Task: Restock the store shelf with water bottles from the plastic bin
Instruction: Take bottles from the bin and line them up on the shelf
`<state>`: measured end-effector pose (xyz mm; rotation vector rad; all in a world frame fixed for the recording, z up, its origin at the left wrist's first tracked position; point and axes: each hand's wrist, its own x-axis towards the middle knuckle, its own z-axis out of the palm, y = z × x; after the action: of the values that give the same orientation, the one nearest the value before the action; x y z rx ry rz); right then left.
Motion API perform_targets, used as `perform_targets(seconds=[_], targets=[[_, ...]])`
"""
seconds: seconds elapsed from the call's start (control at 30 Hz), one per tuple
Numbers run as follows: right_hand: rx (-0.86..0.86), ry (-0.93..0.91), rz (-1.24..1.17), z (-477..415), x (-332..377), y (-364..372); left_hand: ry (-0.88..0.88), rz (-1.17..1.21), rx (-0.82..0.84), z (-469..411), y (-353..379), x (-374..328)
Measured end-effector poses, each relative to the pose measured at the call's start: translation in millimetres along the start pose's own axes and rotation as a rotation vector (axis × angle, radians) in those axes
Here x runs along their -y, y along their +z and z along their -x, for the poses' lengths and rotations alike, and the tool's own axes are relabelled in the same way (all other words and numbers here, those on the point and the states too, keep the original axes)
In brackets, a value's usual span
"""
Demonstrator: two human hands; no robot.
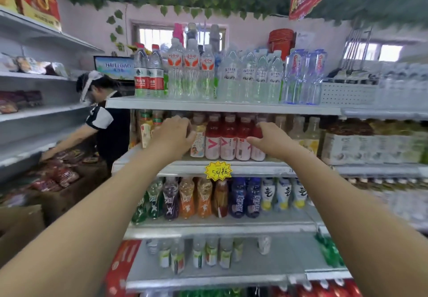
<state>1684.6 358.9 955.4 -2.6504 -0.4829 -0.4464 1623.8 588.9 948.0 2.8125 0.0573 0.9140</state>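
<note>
With left hand point(172, 134) grasping the cream-labelled plastic tea bottle point(198, 142), right hand point(268, 139) the rightmost red plastic drink bottle point(258, 151), we squeeze evenly

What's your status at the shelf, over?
Left hand among second-shelf drinks, grip unclear. Right hand grips a red drink bottle. Water bottles on top shelf; bin not in view.

Water bottles point(227, 76) stand on the top shelf point(222, 108), a stack of buckets point(281, 39) behind them. On the second shelf point(254, 166), the left hand point(172, 132) lies just left of a row of drink bottles point(228, 137), and the right hand point(268, 138) at the row's right end. Another person point(108, 125) stands left of both shelves.
</note>
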Motion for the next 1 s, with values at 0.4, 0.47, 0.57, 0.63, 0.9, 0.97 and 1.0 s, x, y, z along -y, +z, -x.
perform_targets(seconds=[0.4, 0.47, 0.57, 0.63, 0.9, 0.97, 1.0], targets=[[0.213, -0.039, 0.059, 106, -41, 65, -0.109, -0.085, 0.196, 128, 36, -32], [0.233, -0.059, 0.136, 123, -51, 81, -0.11, -0.137, 0.229, 150, 50, -36], [0.245, -0.076, 0.161, 151, -65, 105, -0.109, -0.152, 0.286, 187, 70, -43], [0.271, -0.076, 0.173, 169, -73, 123, -0.112, -0.156, 0.329, 210, 85, -45], [0.498, 0.008, 0.175, 226, -101, 230, -0.123, -0.118, 0.523, 287, 173, -13], [0.546, 0.051, 0.166, 233, -106, 262, -0.128, -0.091, 0.57, 299, 200, 3], [0.565, 0.074, 0.159, 235, -108, 277, -0.135, -0.078, 0.593, 304, 214, 12]])
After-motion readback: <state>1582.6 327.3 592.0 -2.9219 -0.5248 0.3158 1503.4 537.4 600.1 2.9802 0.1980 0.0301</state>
